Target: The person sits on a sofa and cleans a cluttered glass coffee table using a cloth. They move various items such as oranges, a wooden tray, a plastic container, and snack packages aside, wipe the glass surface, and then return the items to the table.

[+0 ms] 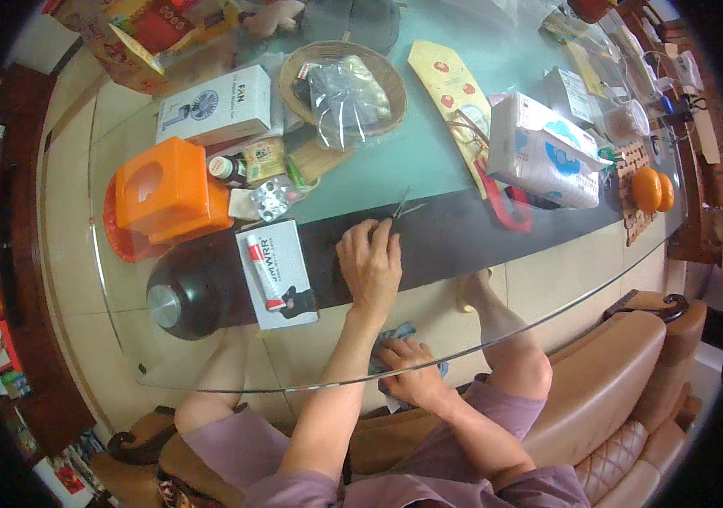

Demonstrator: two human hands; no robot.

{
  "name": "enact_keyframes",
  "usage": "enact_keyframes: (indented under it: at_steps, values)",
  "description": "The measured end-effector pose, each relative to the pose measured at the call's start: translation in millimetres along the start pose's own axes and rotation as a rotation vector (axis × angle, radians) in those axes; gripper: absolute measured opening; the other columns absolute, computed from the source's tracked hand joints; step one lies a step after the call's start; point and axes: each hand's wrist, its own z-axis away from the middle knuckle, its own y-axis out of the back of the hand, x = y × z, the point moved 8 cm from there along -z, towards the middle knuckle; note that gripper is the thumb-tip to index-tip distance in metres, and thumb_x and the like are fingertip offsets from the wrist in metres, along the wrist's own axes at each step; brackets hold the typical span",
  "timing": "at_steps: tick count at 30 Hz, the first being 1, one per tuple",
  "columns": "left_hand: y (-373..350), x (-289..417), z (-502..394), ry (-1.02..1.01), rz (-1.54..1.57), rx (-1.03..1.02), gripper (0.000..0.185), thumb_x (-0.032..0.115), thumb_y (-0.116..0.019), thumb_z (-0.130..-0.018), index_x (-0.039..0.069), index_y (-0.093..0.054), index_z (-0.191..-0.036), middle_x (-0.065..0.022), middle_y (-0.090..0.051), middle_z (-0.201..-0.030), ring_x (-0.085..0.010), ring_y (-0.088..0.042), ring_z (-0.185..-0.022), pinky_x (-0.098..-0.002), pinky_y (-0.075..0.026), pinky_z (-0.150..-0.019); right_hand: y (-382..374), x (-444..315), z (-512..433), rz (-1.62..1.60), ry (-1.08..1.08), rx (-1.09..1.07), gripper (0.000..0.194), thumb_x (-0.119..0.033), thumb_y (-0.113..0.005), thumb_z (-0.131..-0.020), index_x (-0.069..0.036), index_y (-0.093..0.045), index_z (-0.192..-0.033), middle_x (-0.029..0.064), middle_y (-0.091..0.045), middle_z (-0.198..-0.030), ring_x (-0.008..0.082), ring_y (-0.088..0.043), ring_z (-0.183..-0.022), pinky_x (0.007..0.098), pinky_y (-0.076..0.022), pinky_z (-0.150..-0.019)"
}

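My left hand [371,263] lies on the glass tabletop over its dark band, fingers curled around the handle end of small scissors [407,206]. The blades are spread and point away from me; the handles are mostly hidden by the fingers. Closer to my body, at the front edge of the glass, my right hand [411,371] grips a crumpled grey-blue cloth [402,331]. Part of the cloth is covered by that hand. Left of my left hand is a flat white box [303,260] bearing writing, with a red-and-white tube [266,273] on top.
An orange tissue holder [164,190], a fan box [221,105], a medicine bottle [227,168] and a wicker basket [396,82] of plastic packets stand beyond. To the right are eyeglasses [469,130], a tissue pack [542,152] and oranges [647,189]. The curved glass edge [564,311] runs before me.
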Motion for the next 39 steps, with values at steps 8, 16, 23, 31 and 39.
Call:
enact_keyframes:
  at_steps: [8, 16, 23, 31, 39]
  values:
    - [-32.8, -18.4, -15.5, 0.152, -0.068, -0.068, 0.023, 0.014, -0.076, -0.082, 0.007, -0.069, -0.103, -0.0121, -0.058, -0.104, -0.0327, -0.055, -0.102, -0.0465, -0.043, -0.087, -9.3, -7.7, 1.1, 0.019, 0.039, -0.008, 0.039, -0.013, -0.069, -0.074, -0.009, -0.069, -0.113, 0.0104, -0.065, -0.118, 0.0307, -0.060, -0.104, 0.0459, -0.0492, -0.083]
    - [77.6, -46.0, 30.6, 0.141, -0.190, 0.200, 0.022, 0.014, -0.078, -0.080, 0.012, -0.069, -0.099, -0.0106, -0.058, -0.125, -0.0355, -0.048, -0.121, -0.0516, -0.035, -0.100, -11.9, -4.2, 2.5, 0.008, 0.029, -0.035, 0.038, -0.016, -0.069, -0.077, -0.011, -0.068, -0.115, 0.0097, -0.065, -0.118, 0.0312, -0.060, -0.105, 0.0450, -0.0489, -0.086]
    - [109.9, -84.1, 40.3, 0.201, -0.355, 0.390, 0.016, 0.015, -0.077, -0.082, 0.011, -0.066, -0.093, -0.0100, -0.056, -0.130, -0.0341, -0.047, -0.125, -0.0525, -0.033, -0.102, -25.0, -6.9, 3.9, 0.091, 0.052, -0.069, 0.038, -0.015, -0.066, -0.078, -0.012, -0.066, -0.116, 0.0068, -0.063, -0.116, 0.0271, -0.059, -0.107, 0.0411, -0.0536, -0.083]
    - [104.4, -83.2, 35.8, 0.295, -0.408, 0.310, 0.041, 0.017, -0.082, -0.074, 0.011, -0.061, -0.108, -0.0133, -0.053, -0.133, -0.0364, -0.044, -0.128, -0.0544, -0.032, -0.104, -8.3, -7.7, 6.6, 0.021, -0.004, -0.130, 0.032, -0.015, -0.065, -0.078, -0.008, -0.068, -0.108, 0.0112, -0.066, -0.116, 0.0324, -0.060, -0.108, 0.0445, -0.0518, -0.087]
    - [134.9, -55.9, 118.0, 0.135, -0.266, -0.002, 0.052, 0.018, -0.081, -0.076, 0.006, -0.060, -0.122, -0.0196, -0.046, -0.139, -0.0421, -0.040, -0.132, -0.0594, -0.031, -0.107, 126.4, -54.8, 65.0, -0.786, 0.132, -0.296, 0.050, -0.009, -0.064, -0.073, -0.001, -0.066, -0.122, 0.0202, -0.063, -0.129, 0.0361, -0.057, -0.122, 0.0433, -0.0427, -0.106]
